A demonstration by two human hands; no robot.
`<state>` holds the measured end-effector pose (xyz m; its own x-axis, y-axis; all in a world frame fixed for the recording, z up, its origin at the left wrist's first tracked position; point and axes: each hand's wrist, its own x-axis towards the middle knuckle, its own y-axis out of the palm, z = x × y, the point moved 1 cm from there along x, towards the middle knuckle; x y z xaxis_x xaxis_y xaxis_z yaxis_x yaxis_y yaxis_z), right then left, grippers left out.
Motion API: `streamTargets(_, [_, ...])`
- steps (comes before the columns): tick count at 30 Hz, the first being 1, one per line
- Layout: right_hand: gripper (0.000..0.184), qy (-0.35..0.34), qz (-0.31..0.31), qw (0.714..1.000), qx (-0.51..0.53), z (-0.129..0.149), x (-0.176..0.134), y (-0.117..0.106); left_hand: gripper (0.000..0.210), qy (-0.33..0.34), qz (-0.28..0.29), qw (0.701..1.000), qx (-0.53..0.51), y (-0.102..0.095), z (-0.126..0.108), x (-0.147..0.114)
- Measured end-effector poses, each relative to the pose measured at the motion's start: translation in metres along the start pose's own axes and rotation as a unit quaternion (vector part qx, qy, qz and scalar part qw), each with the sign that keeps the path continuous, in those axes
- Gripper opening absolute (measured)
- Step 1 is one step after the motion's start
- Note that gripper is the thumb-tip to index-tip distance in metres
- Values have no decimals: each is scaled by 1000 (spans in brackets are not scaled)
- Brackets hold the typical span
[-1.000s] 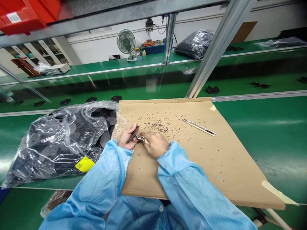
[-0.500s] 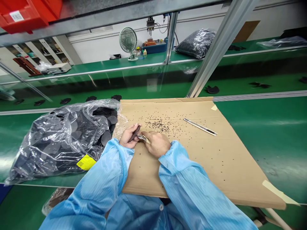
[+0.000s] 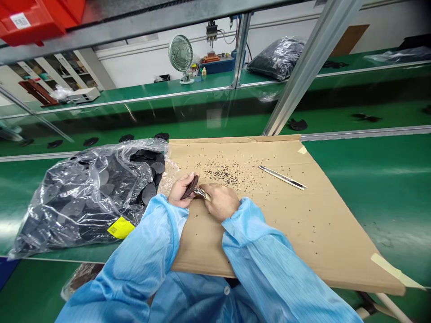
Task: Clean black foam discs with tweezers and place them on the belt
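Note:
Between the fingers and thumb of my left hand (image 3: 179, 190) is a dark round disc (image 3: 190, 187), held tilted on its edge. My right hand (image 3: 220, 201) is closed around small metal clippers (image 3: 201, 193). Their silver head meets the disc's near right edge, and most of the handle is hidden in my palm. Both hands are over a brown cardboard sheet (image 3: 269, 242). Small black scraps (image 3: 225, 175) lie scattered just beyond my hands. Left of them, a clear plastic bag (image 3: 84, 197) full of black discs lies open toward the cardboard.
A slim utility knife (image 3: 282, 177) lies on the cardboard to the right. Behind the cardboard runs a green conveyor belt (image 3: 202, 119) carrying black pieces. A slanted metal post (image 3: 296, 76) rises at the back edge. A red bin (image 3: 37, 22) is overhead at left.
The disc has turned slightly in my left hand and shows more of its face. My right hand keeps its place with the clippers at the edge. The view has shifted a little.

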<state>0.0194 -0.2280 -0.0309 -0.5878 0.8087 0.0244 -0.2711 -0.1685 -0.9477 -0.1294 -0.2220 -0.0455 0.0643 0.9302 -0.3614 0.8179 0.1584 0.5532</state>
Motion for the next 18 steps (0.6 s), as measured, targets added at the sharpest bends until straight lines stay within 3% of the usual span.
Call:
streamTargets(6, [33, 2, -7, 999, 37, 1, -1, 0, 17, -16, 11, 1000, -23, -1, 0, 1])
streamTargets(9, [28, 4, -60, 987, 146, 0, 0, 3, 13, -22, 31, 997, -62, -2, -1, 0])
streamTargets(11, [25, 29, -124, 961, 245, -3, 2, 5, 12, -23, 45, 995, -85, -2, -3, 0])
streamTargets(13, [27, 78, -175, 909, 371, -9, 5, 6, 12, -22, 52, 994, -98, -2, -4, 0])
streamTargets(14, [31, 104, -185, 868, 449, -13, 7, 6, 12, -19, 49, 994, -100, -2, -3, 0])
streamTargets(18, [36, 139, -122, 640, 746, -28, 11, -2, 29, 41, -25, 996, -74, 0, 0, 3])
